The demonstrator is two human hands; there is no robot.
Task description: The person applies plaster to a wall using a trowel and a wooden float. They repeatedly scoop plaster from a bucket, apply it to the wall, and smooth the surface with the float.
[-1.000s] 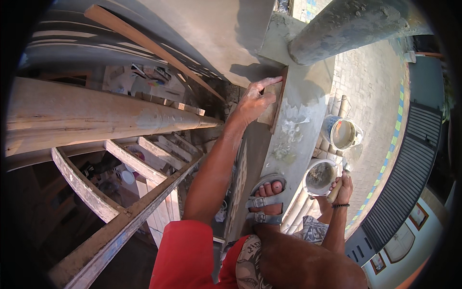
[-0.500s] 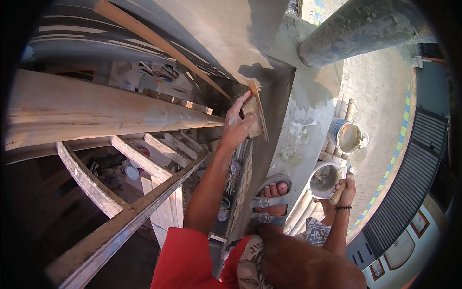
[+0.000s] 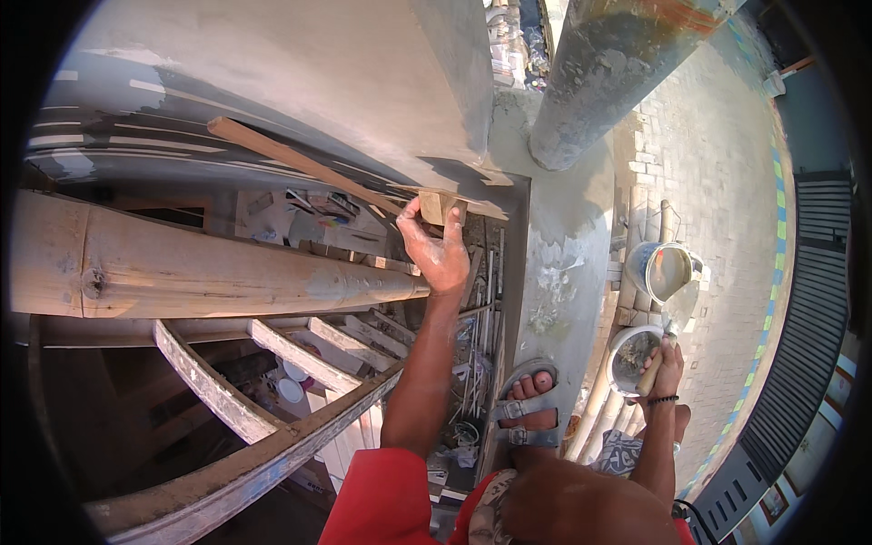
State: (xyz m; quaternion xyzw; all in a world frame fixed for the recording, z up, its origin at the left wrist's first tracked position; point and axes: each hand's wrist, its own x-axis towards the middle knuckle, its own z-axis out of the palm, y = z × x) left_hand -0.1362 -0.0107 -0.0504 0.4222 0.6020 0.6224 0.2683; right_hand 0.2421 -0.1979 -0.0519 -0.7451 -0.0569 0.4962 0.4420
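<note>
My left hand (image 3: 440, 259) is closed on the block handle of a wooden float (image 3: 438, 208). The float's thin board lies against the lower edge of the grey plastered wall (image 3: 300, 82). Over on the right, my right hand (image 3: 668, 371) grips the wooden handle of a trowel (image 3: 649, 375); its blade is hard to make out. That hand is at the rim of a white bucket (image 3: 614, 348) with grey mix inside. Just beyond it stands a second bucket (image 3: 643, 274) holding a pale, cloudy liquid.
My sandalled foot (image 3: 529, 409) stands on a narrow cement ledge (image 3: 554, 300). Left of the ledge, an opening drops to a cluttered lower level, crossed by a thick bamboo pole (image 3: 218, 259) and a slatted wooden frame (image 3: 254, 450). A round column (image 3: 595, 91) rises ahead.
My left hand has turned the float from upright along the corner to flat against the wall's lower edge. My right hand stays by the white bucket with the trowel. The view has shifted.
</note>
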